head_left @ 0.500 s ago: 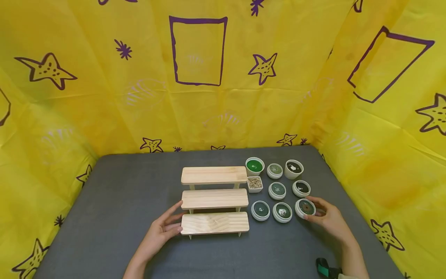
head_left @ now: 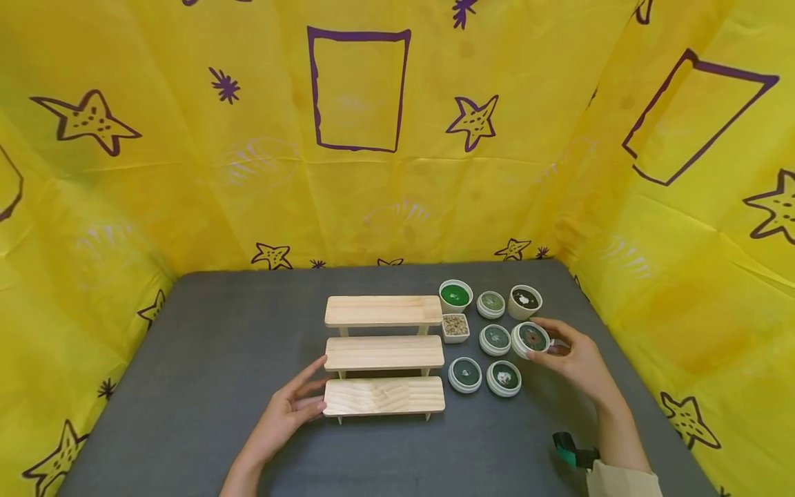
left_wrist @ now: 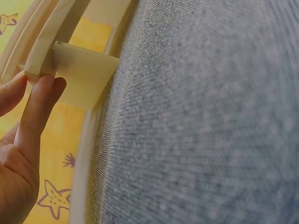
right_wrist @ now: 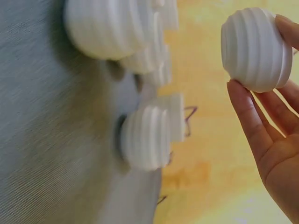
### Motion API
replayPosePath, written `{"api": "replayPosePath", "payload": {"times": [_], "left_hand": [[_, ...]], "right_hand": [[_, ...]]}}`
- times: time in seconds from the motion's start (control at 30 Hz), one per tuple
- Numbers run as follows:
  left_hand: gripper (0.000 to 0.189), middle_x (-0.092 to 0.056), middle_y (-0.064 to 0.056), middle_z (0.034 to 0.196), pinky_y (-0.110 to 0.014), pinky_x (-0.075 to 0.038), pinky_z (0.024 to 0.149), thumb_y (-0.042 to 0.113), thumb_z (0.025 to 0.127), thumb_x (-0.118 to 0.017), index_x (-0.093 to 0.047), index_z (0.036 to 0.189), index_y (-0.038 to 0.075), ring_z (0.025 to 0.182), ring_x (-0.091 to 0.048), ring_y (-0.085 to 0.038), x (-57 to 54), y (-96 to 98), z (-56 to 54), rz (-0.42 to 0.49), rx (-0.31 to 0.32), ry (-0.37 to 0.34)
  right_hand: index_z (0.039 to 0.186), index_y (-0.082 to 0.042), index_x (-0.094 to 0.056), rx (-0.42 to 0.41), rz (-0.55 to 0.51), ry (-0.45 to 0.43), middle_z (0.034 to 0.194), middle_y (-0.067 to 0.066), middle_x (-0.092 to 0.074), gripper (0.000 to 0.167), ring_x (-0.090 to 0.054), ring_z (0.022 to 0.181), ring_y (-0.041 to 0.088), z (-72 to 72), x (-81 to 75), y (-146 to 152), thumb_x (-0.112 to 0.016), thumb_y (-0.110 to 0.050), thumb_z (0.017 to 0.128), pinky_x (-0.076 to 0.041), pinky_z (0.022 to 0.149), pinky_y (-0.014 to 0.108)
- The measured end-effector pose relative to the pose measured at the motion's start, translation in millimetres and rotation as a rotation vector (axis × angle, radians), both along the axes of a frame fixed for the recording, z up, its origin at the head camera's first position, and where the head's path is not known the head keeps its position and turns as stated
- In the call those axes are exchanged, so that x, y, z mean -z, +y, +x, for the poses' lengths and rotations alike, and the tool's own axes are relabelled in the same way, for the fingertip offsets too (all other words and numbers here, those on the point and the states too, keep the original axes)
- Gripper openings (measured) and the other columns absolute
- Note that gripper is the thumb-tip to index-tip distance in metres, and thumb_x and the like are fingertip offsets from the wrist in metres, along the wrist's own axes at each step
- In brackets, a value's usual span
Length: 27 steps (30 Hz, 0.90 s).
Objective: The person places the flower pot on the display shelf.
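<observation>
My right hand holds a small white ribbed pot between thumb and fingers, raised above the table. This pot has a dark green top with a brown middle, and in the head view it hides the pot behind it. In the right wrist view the fingers curve round the ribbed side. My left hand is at the left end of a three-step wooden stand. In the left wrist view its thumb and a finger pinch the corner of a board.
Several white pots with green or dark tops, such as one in front and a taller one behind, stand right of the stand. A square dish of pebbles is among them. Yellow patterned cloth encloses the grey table.
My right hand has lifted the ribbed pot off the table's front right spot and moved it up, back and slightly left. My left hand stays on the stand.
</observation>
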<state>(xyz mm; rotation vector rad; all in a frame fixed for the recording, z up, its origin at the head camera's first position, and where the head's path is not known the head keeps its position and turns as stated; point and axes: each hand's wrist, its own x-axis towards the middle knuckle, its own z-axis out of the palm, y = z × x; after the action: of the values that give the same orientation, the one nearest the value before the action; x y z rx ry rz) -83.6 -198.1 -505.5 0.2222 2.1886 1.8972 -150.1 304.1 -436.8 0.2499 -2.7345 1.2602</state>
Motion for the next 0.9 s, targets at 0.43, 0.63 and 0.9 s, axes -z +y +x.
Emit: {"api": "replayPosePath", "payload": {"times": [0.43,0.63,0.9], "left_hand": [[0.076,-0.039,-0.038,0.147,-0.026,-0.059,0.082,0.011,0.092,-0.068,-0.029,0.157,0.018,0.106,-0.069,-0.007,2.1,0.3,-0.6,0.009,-0.006,-0.02],[0.076,-0.039,-0.038,0.148,-0.026,-0.059,0.082,0.011,0.092,-0.068,-0.029,0.157,0.019,0.107,-0.07,-0.009,1.8,-0.3,-0.2,0.002,-0.006,-0.02],[0.076,-0.039,-0.039,0.147,-0.029,-0.06,0.081,0.01,0.091,-0.068,-0.029,0.156,0.017,0.106,-0.07,-0.008,-0.8,0.4,1.3,0.017,-0.011,-0.02]], "right_hand": [[0.134,-0.017,-0.061,-0.135,0.015,0.0,0.128,0.009,-0.065,0.058,-0.067,0.089,0.009,-32.4,-38.2,-42.9,-0.083,-0.027,0.081,-0.056,0.077,0.021],[0.133,-0.017,-0.061,-0.218,-0.004,0.041,0.125,0.007,-0.067,0.06,-0.066,0.096,0.019,-44.5,-49.0,-67.3,-0.085,-0.024,0.078,-0.058,0.082,0.027],[0.134,-0.014,-0.061,-0.305,-0.004,0.064,0.126,0.006,-0.067,0.061,-0.062,0.1,0.019,-54.3,-54.7,-102.2,-0.084,-0.024,0.078,-0.057,0.086,0.039]]}}
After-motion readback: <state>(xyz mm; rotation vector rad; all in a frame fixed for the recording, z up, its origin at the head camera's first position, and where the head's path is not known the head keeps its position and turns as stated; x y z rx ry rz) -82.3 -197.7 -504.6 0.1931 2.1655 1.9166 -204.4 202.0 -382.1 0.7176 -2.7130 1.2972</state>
